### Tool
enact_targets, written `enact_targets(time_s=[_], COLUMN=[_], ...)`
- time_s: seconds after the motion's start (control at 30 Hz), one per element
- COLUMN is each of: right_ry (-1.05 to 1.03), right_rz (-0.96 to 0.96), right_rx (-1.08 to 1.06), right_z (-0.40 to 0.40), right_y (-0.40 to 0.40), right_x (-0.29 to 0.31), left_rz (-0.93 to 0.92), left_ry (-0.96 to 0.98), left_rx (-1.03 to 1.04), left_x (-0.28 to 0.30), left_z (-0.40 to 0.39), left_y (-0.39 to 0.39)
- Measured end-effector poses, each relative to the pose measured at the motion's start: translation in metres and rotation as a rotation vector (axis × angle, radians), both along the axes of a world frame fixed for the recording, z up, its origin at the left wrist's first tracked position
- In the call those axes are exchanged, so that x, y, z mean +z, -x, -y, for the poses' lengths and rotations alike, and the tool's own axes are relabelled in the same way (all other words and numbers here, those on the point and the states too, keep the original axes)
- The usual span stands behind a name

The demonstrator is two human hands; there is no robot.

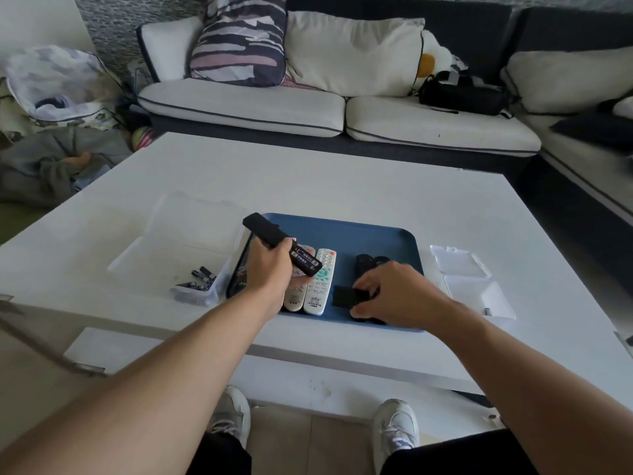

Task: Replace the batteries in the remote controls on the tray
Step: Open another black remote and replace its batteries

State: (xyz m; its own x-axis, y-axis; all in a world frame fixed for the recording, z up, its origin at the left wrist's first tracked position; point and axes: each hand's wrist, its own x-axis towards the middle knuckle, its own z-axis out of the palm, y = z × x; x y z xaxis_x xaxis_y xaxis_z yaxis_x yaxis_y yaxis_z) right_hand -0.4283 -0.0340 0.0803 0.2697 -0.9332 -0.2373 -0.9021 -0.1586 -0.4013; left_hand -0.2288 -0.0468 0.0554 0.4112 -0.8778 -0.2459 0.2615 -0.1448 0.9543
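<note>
Over the blue tray point(342, 231) on the white table point(342, 186): left hand point(265, 272) curls round a black remote point(274, 240), lifted and tilted, battery bay up, cells showing inside. Right hand point(394, 293) rests low on the tray, fingertips pinching a flat black piece, likely the battery cover point(344, 296). Two white remotes point(320, 286) lie flat between the hands. Loose batteries point(202, 277) sit in the clear box point(191, 289) left of the tray. Advice: match the cover's tabs to the slot, slide flat, don't force.

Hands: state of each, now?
Left hand: grips a black remote, lifted over the tray.
Right hand: pinches a flat black cover low over the tray.
</note>
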Motion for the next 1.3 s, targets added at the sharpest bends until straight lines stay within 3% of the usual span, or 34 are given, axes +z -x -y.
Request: enact_targets(time_s=[0.1,0.23,0.47,0.67,0.83,0.97,1.07,1.3], right_ry=[-0.080,-0.013,0.093,0.123,0.156,0.400,0.558,0.589], right_rz=[-0.186,-0.329,-0.439,-0.492,-0.365,-0.023,0.199,0.148], right_rx=[0.070,0.131,0.094,0.099,0.010,-0.097,-0.017,0.140], right_z=[-0.013,-0.026,-0.031,-0.031,-0.023,-0.013,-0.008,-0.003], right_y=[0.001,0.001,0.008,0.010,0.012,0.005,-0.005,-0.014], right_x=[-0.020,-0.035,-0.041,-0.039,-0.022,-0.009,-0.012,-0.014], left_rz=[-0.067,-0.055,-0.018,-0.111,-0.193,-0.205,-0.212,-0.232], left_ry=[-0.075,-0.063,-0.004,-0.048,-0.075,-0.071,-0.063,-0.054], left_rx=[-0.062,-0.216,-0.360,-0.407,-0.438,-0.472,-0.486,-0.500], left_x=[-0.002,-0.004,-0.001,0.002,0.005,0.006,0.006,0.007], left_z=[-0.002,-0.007,-0.006,-0.003,-0.003,-0.004,-0.005,-0.006], left_y=[-0.001,0.005,0.015,0.019,0.020,0.023,0.027,0.033])
